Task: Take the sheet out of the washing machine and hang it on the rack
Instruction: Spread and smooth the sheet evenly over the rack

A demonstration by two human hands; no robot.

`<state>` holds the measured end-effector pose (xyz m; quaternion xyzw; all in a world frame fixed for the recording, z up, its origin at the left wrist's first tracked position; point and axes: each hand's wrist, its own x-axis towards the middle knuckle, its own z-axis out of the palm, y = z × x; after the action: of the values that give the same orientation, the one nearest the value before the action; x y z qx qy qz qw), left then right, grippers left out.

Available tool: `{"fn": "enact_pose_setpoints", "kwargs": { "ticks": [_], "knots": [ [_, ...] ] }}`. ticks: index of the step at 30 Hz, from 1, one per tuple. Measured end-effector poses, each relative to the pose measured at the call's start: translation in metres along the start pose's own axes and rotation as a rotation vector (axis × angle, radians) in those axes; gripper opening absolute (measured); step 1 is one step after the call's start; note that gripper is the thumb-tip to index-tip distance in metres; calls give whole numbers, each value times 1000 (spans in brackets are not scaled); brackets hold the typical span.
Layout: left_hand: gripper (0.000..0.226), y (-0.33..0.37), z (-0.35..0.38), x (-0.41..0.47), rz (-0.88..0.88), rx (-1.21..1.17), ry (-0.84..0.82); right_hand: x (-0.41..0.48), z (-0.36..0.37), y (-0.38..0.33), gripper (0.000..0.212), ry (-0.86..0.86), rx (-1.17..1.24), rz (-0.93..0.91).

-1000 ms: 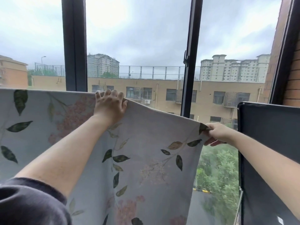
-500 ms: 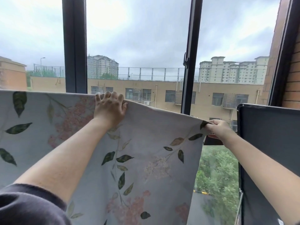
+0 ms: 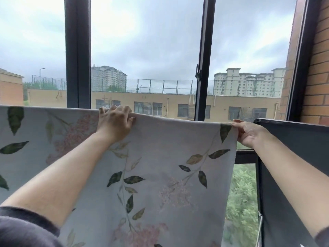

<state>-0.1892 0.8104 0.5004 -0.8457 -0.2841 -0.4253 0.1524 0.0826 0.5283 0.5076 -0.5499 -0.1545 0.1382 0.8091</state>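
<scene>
1. While both bare arms reach up and forward, the sheet hangs spread across the lower view in front of the window. Its top edge runs near level from the left border to the right hand.
2. Sheet: pale grey-blue, printed with dark green leaves and faded pink flower clusters. It falls past the bottom of the view.
3. Left hand: on the top edge, about mid-span. Fingers curl over the edge to the far side, thumb on the near side, cloth gripped between.
4. Right hand: at the sheet's upper right corner. Thumb and fingers pinch the corner in a narrow grip, and the edge runs straight between the two hands.
5. Rack: cannot tell; whatever lies under the top edge is hidden by the cloth.
6. Dark panel: flat, black, upright at right, just beside the right hand and behind the right forearm. Touching or apart, cannot tell.
7. Window frame: dark uprights behind the sheet, with a small handle on the middle-right upright.
8. Brick wall: far right, above the panel.
9. Outside: long tan building, pale tower blocks beyond, grey cloud. Green trees show below, between sheet edge and panel.
10. Dark sleeve: bottom left corner, on the left arm.
</scene>
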Motion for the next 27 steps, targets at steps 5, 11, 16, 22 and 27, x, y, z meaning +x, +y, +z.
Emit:
{"fn": "enact_pose_setpoints", "kwargs": {
  "ticks": [5,11,16,22,27],
  "knots": [
    [18,10,-9,21,-127,-254,106,10,2,-16,15,36,-30,-59],
    [28,16,3,28,-102,-87,40,31,7,-19,41,110,-75,-116],
    [39,15,29,-5,35,-37,115,13,7,13,19,26,-88,-112],
    [57,15,72,-95,112,-94,23,-26,1,74,26,-195,-60,-166],
    [55,22,105,-175,69,-296,-132,-51,9,165,44,-286,-263,-121]
  ]
}}
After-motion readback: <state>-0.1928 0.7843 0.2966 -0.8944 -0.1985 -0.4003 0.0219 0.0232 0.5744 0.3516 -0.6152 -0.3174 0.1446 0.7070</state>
